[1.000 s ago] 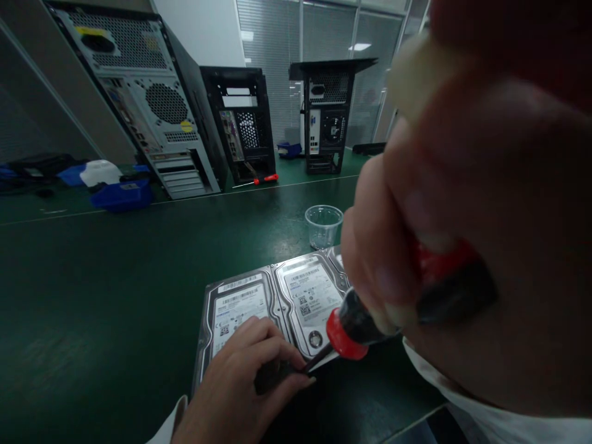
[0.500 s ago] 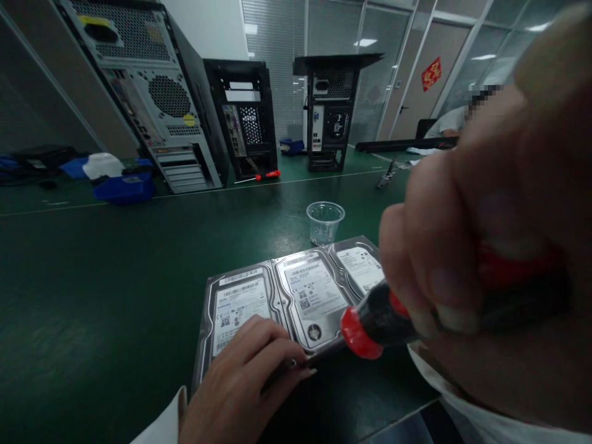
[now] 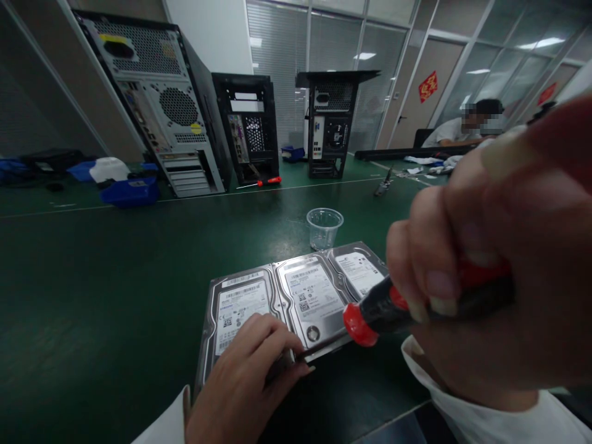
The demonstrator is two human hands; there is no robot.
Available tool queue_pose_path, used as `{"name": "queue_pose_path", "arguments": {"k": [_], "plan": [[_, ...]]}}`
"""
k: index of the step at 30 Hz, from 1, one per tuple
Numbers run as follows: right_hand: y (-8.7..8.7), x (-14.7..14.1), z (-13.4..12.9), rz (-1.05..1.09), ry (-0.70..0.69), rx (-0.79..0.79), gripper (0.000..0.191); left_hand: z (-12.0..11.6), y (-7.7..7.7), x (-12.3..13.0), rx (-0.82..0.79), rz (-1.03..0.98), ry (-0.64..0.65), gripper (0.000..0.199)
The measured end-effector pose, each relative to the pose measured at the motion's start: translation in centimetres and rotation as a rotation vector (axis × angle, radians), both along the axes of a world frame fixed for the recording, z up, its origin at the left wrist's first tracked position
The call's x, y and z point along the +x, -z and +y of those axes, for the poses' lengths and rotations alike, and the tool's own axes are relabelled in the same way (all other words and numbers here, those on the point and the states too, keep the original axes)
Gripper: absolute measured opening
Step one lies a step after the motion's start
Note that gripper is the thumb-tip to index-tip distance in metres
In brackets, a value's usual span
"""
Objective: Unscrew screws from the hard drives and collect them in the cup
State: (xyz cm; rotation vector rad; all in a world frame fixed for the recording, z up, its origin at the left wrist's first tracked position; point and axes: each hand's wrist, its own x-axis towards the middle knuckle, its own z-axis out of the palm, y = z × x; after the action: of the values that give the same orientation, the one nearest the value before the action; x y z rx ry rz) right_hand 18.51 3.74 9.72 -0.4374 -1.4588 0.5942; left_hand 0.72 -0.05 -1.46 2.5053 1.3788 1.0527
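Three silver hard drives lie side by side on the green table: a left drive (image 3: 243,305), a middle drive (image 3: 313,290) and a right drive (image 3: 359,268). My left hand (image 3: 247,376) rests over the left drive's near corner, fingers curled around the front edge with the thumb below. Closed around the red and black handle of a screwdriver (image 3: 370,314), my right hand (image 3: 481,265) holds it slanting down to the left. Its shaft runs along the middle drive's front edge, and the tip is at my left fingertips, partly hidden. Behind the drives stands a clear plastic cup (image 3: 324,229).
Three computer cases stand at the back: a large tower (image 3: 171,111), an open black case (image 3: 252,132) and another tower (image 3: 330,123). A second screwdriver (image 3: 266,182), a blue bin (image 3: 130,191) and pliers (image 3: 383,184) lie nearer. A person (image 3: 456,131) sits at far right.
My right hand and the screwdriver have shifted slightly, and the screwdriver's shaft shows more. The view has tilted up a little. My left hand keeps its place on the drives.
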Motion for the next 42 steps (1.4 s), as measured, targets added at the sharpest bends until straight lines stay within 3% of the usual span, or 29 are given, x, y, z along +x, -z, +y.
{"name": "queue_pose_path", "arguments": {"k": [3,8,16,21,26,32,37,42], "plan": [[0.1,-1.2,-0.3,0.203,-0.054,0.106,0.033,0.0,-0.1,-0.2,0.055,-0.002,-0.026,0.041],[-0.2,-0.9,0.1,0.376,-0.119,-0.001,0.033,-0.2,0.0,-0.4,0.126,0.001,-0.044,0.044],[-0.1,0.3,1.0,0.463,-0.044,-0.014,0.021,-0.6,0.8,-1.0,0.171,0.023,0.001,0.01],[-0.5,1.1,2.4,0.349,-0.009,-0.009,0.027,-0.7,0.7,-1.1,0.259,0.038,-0.034,0.009],[-1.2,-0.2,3.7,0.036,-0.154,0.12,0.018,-0.8,0.8,-0.8,0.326,0.04,-0.042,0.011],[0.2,-1.3,3.3,-0.132,-0.221,0.066,0.031,-0.9,0.5,-0.7,0.373,0.069,0.014,0.014],[1.4,-1.8,4.5,-0.101,-0.223,-0.013,0.024,-0.9,0.6,-0.8,0.355,0.033,0.055,0.016],[0.8,-3.3,6.7,-0.048,-0.298,-0.072,0.027,-0.6,0.8,-0.6,0.311,0.005,0.055,0.008]]}}
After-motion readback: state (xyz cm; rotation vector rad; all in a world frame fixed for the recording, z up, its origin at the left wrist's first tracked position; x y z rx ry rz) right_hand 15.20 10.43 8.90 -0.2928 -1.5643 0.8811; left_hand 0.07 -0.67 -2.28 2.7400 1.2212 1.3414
